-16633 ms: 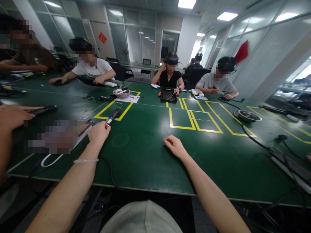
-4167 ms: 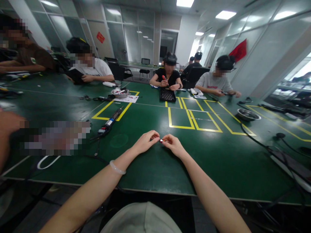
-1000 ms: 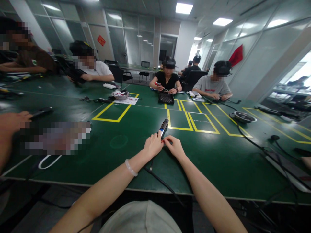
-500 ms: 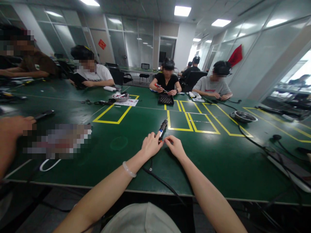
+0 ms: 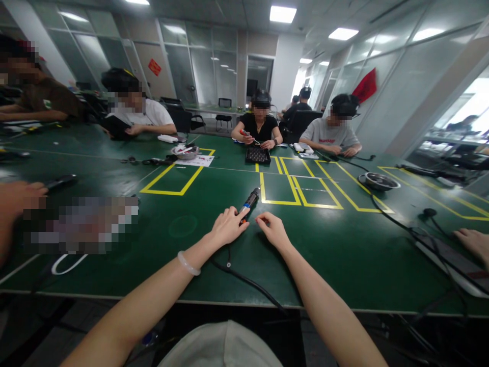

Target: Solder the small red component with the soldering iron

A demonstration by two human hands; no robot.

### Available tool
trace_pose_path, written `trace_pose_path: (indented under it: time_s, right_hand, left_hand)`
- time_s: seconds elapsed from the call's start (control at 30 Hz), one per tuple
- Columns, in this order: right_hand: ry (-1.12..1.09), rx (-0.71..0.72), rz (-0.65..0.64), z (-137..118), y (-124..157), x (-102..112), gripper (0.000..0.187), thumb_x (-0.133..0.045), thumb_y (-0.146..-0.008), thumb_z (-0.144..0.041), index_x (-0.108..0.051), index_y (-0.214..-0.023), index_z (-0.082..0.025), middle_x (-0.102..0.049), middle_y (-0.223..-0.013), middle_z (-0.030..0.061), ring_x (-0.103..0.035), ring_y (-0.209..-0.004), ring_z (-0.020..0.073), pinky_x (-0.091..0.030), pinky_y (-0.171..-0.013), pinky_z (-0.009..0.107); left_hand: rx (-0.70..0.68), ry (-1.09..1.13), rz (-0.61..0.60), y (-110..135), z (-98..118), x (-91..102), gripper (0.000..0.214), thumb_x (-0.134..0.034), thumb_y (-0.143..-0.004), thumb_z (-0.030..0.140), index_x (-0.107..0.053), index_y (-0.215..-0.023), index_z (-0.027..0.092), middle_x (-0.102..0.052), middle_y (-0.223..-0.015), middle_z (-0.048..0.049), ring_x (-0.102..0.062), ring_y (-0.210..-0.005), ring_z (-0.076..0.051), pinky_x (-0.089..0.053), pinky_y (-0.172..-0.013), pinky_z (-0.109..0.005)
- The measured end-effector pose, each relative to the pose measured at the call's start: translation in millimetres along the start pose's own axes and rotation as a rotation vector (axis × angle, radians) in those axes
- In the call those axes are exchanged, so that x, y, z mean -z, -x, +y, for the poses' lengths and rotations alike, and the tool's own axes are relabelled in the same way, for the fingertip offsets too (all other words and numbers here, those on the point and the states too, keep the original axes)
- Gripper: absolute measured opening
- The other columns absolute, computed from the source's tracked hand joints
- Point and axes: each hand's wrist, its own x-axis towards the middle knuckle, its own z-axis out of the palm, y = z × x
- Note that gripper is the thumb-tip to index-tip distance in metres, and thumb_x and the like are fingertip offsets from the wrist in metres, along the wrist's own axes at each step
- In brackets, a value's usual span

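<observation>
A black, rod-shaped corded tool point(image 5: 251, 198) with a blue band and a bit of orange lies tilted on the green table, its far end pointing away to the right. My left hand point(image 5: 228, 225) wraps over its near end, palm down, covering much of the handle. Just to the right, my right hand point(image 5: 273, 228) rests on the table with its fingers curled in, apart from the tool; nothing shows between them. A black cable point(image 5: 250, 282) runs from under my left wrist over the table's near edge.
Yellow tape outlines point(image 5: 280, 203) mark the green table point(image 5: 214, 204). A round metal-rimmed object point(image 5: 378, 181) with a cable lies at right, near another person's hand point(image 5: 473, 243). Across the table a person works over a black tray point(image 5: 257, 156). A neighbour's hand point(image 5: 23, 196) is at left.
My left hand and the tool have shifted left, and the tool leans more to the right. A gap has opened between my hands. Another person's hand has appeared at right.
</observation>
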Motion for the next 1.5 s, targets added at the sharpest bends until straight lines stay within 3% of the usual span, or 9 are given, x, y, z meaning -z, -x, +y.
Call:
trace_pose_path:
  time_s: [0.17, 0.3, 0.73, 0.93, 1.13, 1.33, 1.5]
  right_hand:
    - [0.027, -0.021, -0.021, 2, 0, -1, 0.019, -0.051, -0.088, -0.027, -0.066, -0.083, -0.018, -0.067, -0.081, 0.0031, -0.059, -0.073, 0.0159, -0.043, -0.069, 0.026]
    - [0.038, -0.034, -0.040, 4, 1, -2, 0.019, -0.051, -0.088, -0.027, -0.067, -0.084, -0.018, -0.067, -0.080, 0.0025, -0.058, -0.071, 0.0153, -0.043, -0.067, 0.026]
    - [0.035, -0.054, -0.071, 5, 1, -5, 0.019, -0.051, -0.088, -0.028, -0.068, -0.085, -0.018, -0.068, -0.083, 0.0030, -0.059, -0.072, 0.0155, -0.044, -0.068, 0.026]
    - [0.041, -0.063, -0.080, 2, 1, -4, 0.019, -0.051, -0.087, -0.028, -0.068, -0.084, -0.018, -0.068, -0.082, 0.0028, -0.059, -0.071, 0.0154, -0.043, -0.067, 0.026]
    - [0.033, -0.069, -0.090, 0, 1, -5, 0.019, -0.051, -0.088, -0.028, -0.068, -0.085, -0.018, -0.066, -0.080, 0.0028, -0.059, -0.070, 0.0153, -0.044, -0.066, 0.025]
    - [0.027, -0.058, -0.098, 0, 1, -6, 0.020, -0.052, -0.088, -0.030, -0.067, -0.085, -0.018, -0.066, -0.080, 0.0031, -0.059, -0.070, 0.0157, -0.044, -0.065, 0.026]
    - [0.033, -0.052, -0.106, 1, 1, -9, 0.019, -0.052, -0.087, -0.029, -0.068, -0.085, -0.018, -0.066, -0.080, 0.0029, -0.059, -0.071, 0.0154, -0.044, -0.065, 0.025]
  left_hand:
    - [-0.016, -0.070, 0.048, 8, -10, 2.4, 0.051, -0.041, -0.092, 0.051, -0.042, -0.142, 0.037, -0.051, -0.111, -0.0104, -0.051, -0.099, -0.026, -0.041, -0.083, -0.037]
    - [0.020, -0.108, 0.042, 11, -32, 4.2, 0.051, -0.039, -0.093, 0.052, -0.042, -0.142, 0.037, -0.051, -0.112, -0.0106, -0.050, -0.098, -0.026, -0.040, -0.083, -0.037]
    - [0.307, -0.224, -0.006, 19, -155, 12.6, 0.058, -0.029, -0.092, 0.057, -0.038, -0.145, 0.035, -0.053, -0.114, -0.0157, -0.052, -0.101, -0.031, -0.040, -0.085, -0.043]
    - [0.396, -0.225, -0.007, 19, -192, 17.0, 0.061, -0.029, -0.091, 0.058, -0.041, -0.144, 0.033, -0.055, -0.116, -0.0185, -0.052, -0.106, -0.036, -0.040, -0.087, -0.047]
    - [0.404, -0.275, 0.037, 18, -205, 17.2, 0.058, -0.032, -0.090, 0.055, -0.046, -0.141, 0.029, -0.056, -0.115, -0.0193, -0.052, -0.106, -0.037, -0.038, -0.087, -0.048]
    - [0.410, -0.367, 0.153, 27, -192, 9.7, 0.055, -0.029, -0.094, 0.047, -0.045, -0.140, 0.022, -0.056, -0.112, -0.0212, -0.054, -0.100, -0.035, -0.039, -0.082, -0.044]
    - [0.452, -0.332, 0.139, 29, -185, 9.5, 0.054, -0.029, -0.094, 0.044, -0.045, -0.140, 0.021, -0.056, -0.113, -0.0214, -0.053, -0.101, -0.035, -0.039, -0.082, -0.044]
